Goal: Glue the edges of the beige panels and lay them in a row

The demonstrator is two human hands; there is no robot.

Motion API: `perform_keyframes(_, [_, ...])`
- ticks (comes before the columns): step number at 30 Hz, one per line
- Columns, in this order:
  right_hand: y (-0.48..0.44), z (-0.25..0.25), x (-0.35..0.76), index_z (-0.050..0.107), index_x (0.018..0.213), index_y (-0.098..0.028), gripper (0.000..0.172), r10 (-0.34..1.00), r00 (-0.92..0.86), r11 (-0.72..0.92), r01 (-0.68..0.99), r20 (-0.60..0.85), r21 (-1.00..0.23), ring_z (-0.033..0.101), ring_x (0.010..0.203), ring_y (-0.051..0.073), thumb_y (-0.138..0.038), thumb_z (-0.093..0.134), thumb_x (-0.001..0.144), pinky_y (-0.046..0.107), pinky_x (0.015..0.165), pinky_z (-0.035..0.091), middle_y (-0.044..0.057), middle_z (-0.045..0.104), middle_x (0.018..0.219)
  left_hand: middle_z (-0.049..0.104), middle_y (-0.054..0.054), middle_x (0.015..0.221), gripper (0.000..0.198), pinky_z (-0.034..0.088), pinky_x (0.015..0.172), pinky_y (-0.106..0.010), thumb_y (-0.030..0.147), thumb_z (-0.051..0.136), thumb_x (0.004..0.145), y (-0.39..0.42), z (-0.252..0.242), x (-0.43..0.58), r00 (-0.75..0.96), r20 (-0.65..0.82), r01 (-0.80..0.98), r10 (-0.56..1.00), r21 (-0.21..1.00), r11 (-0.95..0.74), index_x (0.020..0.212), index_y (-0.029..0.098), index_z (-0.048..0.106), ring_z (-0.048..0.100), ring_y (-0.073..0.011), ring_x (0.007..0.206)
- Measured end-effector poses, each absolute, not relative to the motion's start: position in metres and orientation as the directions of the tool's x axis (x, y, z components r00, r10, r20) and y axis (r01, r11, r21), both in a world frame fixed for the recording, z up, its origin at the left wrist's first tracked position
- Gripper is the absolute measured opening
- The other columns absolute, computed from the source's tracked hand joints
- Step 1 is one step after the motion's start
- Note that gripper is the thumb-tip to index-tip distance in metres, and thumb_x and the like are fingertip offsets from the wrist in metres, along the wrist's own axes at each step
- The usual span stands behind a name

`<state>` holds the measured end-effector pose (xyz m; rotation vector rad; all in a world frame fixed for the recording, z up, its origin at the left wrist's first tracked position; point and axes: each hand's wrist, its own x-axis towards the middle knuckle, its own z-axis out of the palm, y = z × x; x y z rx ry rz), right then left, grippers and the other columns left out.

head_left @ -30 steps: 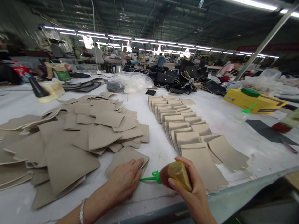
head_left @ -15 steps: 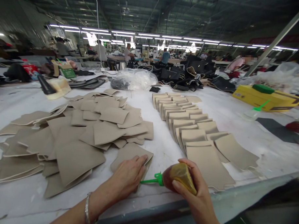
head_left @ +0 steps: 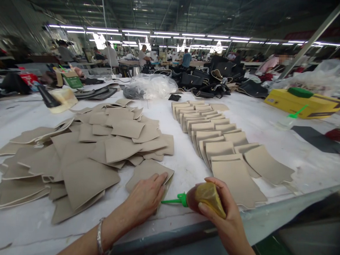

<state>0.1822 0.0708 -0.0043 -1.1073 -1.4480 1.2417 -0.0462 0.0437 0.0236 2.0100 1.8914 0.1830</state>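
My left hand [head_left: 147,193] lies with its fingers flat on a beige leather-like panel [head_left: 142,171], pressing it to the table near the front edge. The panel's right side shows a narrow edge strip beside my fingertips. In my right hand [head_left: 225,207] is a squeeze bottle [head_left: 205,197] of amber-brown liquid, tipped on its side. Its thin green nozzle [head_left: 171,201] points left, the tip at the panel's right edge close to my left fingers. Whether the tip touches the panel I cannot tell.
A loose heap of beige panels [head_left: 85,154] spreads on the left. Overlapping rows of panels [head_left: 232,174] run away on the right. Farther back are a plastic bag [head_left: 154,86], black bags [head_left: 196,80], a yellow box [head_left: 304,104] and a small green-nozzled bottle [head_left: 290,120]. People work in the background.
The bottle and my right hand have shifted very slightly right and up, the nozzle tip staying by the panel's edge. My left hand keeps its place on the panel. The view has tilted slightly.
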Motion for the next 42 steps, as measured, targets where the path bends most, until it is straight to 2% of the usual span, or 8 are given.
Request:
perform_keyframes(4, [0.069,-0.005,0.182,0.049,0.120,-0.027,0.055,0.973,-0.207,0.120,0.051,0.107,-0.991,0.059,0.097,0.028,-0.042,0.075,0.074,0.036,0.083,0.044,0.005,0.061,0.108,0.063,-0.009,0.114,0.042,0.049,0.087,-0.038,0.025,0.028,0.097,0.043,0.023,-0.045,0.097,-0.147,0.935,0.984,0.353,-0.040,0.135,0.018,0.047,0.064,-0.0256,0.097])
perform_keyframes(7, [0.068,-0.007,0.182,0.050,0.119,-0.027,0.055,0.963,-0.248,0.115,0.022,0.106,-0.993,0.060,0.097,0.028,-0.042,0.076,0.073,0.036,0.083,0.045,0.005,0.062,0.108,0.063,-0.009,0.114,0.043,0.050,0.084,-0.038,0.025,0.029,0.097,0.043,0.023,-0.045,0.093,-0.154,0.940,0.984,0.341,-0.036,0.135,0.019,0.046,0.065,-0.0252,0.093])
perform_keyframes(12, [0.075,-0.009,0.186,0.051,0.119,-0.028,0.055,0.975,-0.183,0.139,0.070,0.124,-0.988,0.060,0.096,0.027,-0.042,0.077,0.072,0.036,0.084,0.044,0.004,0.063,0.108,0.063,-0.009,0.112,0.043,0.050,0.083,-0.037,0.026,0.028,0.098,0.044,0.022,-0.046,0.095,-0.154,0.943,0.983,0.331,-0.039,0.136,0.019,0.045,0.065,-0.0244,0.092])
perform_keyframes(19, [0.064,-0.011,0.178,0.050,0.118,-0.028,0.057,0.963,-0.256,0.075,-0.048,0.084,-0.996,0.062,0.094,0.028,-0.046,0.077,0.071,0.036,0.082,0.047,0.005,0.065,0.105,0.062,-0.009,0.113,0.041,0.050,0.084,-0.037,0.025,0.028,0.097,0.043,0.021,-0.046,0.106,-0.144,0.938,0.984,0.343,-0.051,0.135,0.020,0.045,0.065,-0.0241,0.093])
perform_keyframes(25, [0.065,-0.010,0.178,0.052,0.118,-0.027,0.055,0.988,-0.131,0.093,0.033,0.088,-0.995,0.060,0.100,0.028,-0.043,0.077,0.071,0.035,0.087,0.043,0.005,0.063,0.111,0.062,-0.009,0.113,0.042,0.049,0.086,-0.037,0.027,0.028,0.098,0.043,0.022,-0.045,0.096,-0.167,0.939,0.981,0.342,-0.033,0.137,0.019,0.044,0.064,-0.0250,0.096])
perform_keyframes(29, [0.060,-0.012,0.175,0.050,0.119,-0.027,0.060,0.976,-0.214,0.034,-0.075,0.049,-0.997,0.062,0.096,0.029,-0.046,0.078,0.069,0.037,0.083,0.045,0.005,0.065,0.108,0.062,-0.009,0.111,0.042,0.050,0.083,-0.037,0.026,0.028,0.098,0.043,0.022,-0.046,0.107,-0.156,0.936,0.982,0.350,-0.046,0.136,0.020,0.045,0.065,-0.0246,0.092])
perform_keyframes(38, [0.072,-0.010,0.179,0.049,0.119,-0.028,0.054,0.990,-0.056,0.131,0.054,0.128,-0.990,0.057,0.103,0.028,-0.043,0.076,0.074,0.038,0.091,0.039,0.005,0.061,0.111,0.062,-0.010,0.114,0.043,0.049,0.087,-0.040,0.026,0.028,0.098,0.045,0.023,-0.047,0.124,-0.167,0.921,0.978,0.385,-0.051,0.135,0.018,0.046,0.063,-0.0262,0.098])
perform_keyframes(42, [0.071,-0.014,0.178,0.050,0.120,-0.028,0.055,0.987,-0.123,0.110,0.032,0.105,-0.993,0.059,0.102,0.028,-0.044,0.076,0.073,0.037,0.089,0.041,0.004,0.062,0.111,0.061,-0.009,0.117,0.045,0.047,0.092,-0.040,0.025,0.029,0.096,0.046,0.024,-0.048,0.124,-0.180,0.909,0.976,0.415,-0.039,0.139,0.019,0.043,0.062,-0.0254,0.103])
